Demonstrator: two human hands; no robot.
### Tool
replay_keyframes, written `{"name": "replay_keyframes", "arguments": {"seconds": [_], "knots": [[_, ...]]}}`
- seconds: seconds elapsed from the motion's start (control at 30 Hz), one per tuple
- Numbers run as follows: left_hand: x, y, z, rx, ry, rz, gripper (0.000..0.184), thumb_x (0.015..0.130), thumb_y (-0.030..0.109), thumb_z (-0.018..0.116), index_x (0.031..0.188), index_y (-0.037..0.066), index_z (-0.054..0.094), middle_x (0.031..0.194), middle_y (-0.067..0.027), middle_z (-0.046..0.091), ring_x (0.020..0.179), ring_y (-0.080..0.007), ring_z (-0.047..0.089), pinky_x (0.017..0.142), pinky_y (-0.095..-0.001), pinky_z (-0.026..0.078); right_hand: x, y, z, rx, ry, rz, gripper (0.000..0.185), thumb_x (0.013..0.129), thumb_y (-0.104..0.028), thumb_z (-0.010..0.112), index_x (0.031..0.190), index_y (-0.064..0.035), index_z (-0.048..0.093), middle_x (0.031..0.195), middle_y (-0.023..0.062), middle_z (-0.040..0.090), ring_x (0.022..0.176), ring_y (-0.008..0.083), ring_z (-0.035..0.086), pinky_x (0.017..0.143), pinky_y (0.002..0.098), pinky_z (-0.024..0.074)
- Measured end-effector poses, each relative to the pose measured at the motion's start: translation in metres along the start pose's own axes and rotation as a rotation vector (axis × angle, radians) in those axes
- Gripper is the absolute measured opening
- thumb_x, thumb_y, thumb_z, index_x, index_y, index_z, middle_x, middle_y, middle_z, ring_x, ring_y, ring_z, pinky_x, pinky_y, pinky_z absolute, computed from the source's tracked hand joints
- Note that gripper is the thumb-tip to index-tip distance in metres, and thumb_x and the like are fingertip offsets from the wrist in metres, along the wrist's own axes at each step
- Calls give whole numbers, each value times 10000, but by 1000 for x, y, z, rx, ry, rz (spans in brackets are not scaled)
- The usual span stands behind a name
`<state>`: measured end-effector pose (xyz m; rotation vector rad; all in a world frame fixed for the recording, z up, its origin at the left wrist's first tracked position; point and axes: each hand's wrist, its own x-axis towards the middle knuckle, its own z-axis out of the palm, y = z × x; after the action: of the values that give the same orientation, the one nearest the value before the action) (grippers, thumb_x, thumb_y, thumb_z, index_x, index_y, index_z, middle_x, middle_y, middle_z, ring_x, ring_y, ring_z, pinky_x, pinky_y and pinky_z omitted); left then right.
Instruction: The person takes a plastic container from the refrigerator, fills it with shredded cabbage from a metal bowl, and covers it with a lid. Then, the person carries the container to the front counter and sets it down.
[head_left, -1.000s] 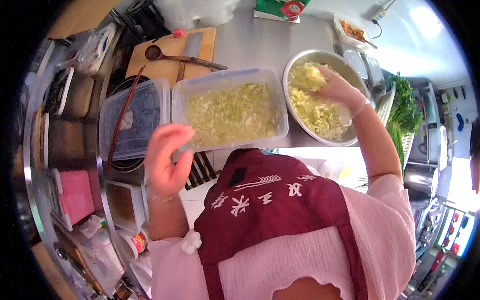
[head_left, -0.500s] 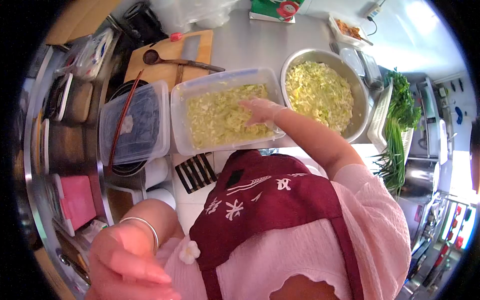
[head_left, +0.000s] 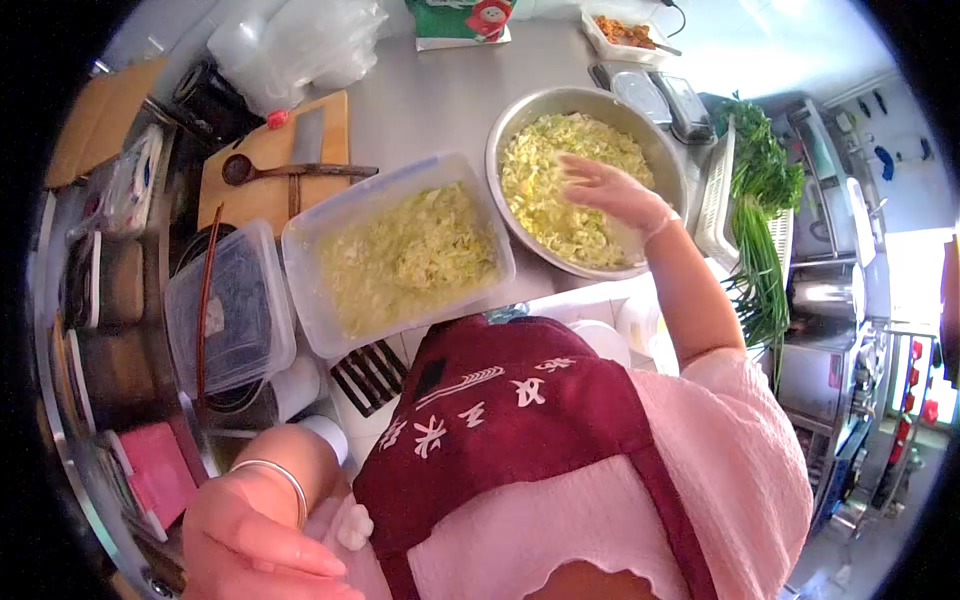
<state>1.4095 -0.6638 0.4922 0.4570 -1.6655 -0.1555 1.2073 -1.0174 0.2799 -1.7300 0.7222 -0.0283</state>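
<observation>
My right hand (head_left: 615, 192), apparently in a thin clear glove, is over the round metal bowl (head_left: 497, 205). Its fingers are stretched out and touch or hover just above the shredded cabbage (head_left: 565, 225); I cannot tell which. Left of the bowl, a clear plastic tub (head_left: 300, 290) contains more shredded cabbage (head_left: 430, 245), heaped at its right side in pale liquid. My left hand (head_left: 265, 545), with a silver bangle at the wrist, is raised close to the camera at the lower left. Its fingers are loosely bent, and nothing shows in them.
Beside the tub lie a translucent lid (head_left: 245, 300) and red-brown chopsticks (head_left: 207, 300). A wooden ladle (head_left: 240, 170) rests on a cutting board (head_left: 225, 205). Green onions (head_left: 762, 270) and leafy herbs (head_left: 765, 165) fill a white basket (head_left: 715, 205) at the right. Orange-brown food (head_left: 625, 32) sits at the back.
My right hand has moved from the cabbage in the plastic tub to the metal bowl on the right. The camera view has shifted and turned slightly. My left hand stays near the camera.
</observation>
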Motion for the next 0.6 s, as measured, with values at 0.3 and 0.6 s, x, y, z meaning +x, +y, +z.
{"name": "replay_keyframes", "arguments": {"seconds": [0.3,0.6], "knots": [[-51,-42,1,149,86,-355,397,820,400,619,1179,242,553,958,-61,451,676,-173,471,525,-258,373,31,125,-120,-413,404,391,946,694,-506,695,1397,-47,257,1324,211,430,1220,291,433,1009,345,335],[-78,-56,18,366,262,-709,400,852,420,554,983,44,582,904,-171,517,639,-194,513,523,-258,404,74,109,-114,-528,27,363,967,695,-472,712,1411,-48,219,1332,207,423,1222,290,421,1003,377,335]]}}
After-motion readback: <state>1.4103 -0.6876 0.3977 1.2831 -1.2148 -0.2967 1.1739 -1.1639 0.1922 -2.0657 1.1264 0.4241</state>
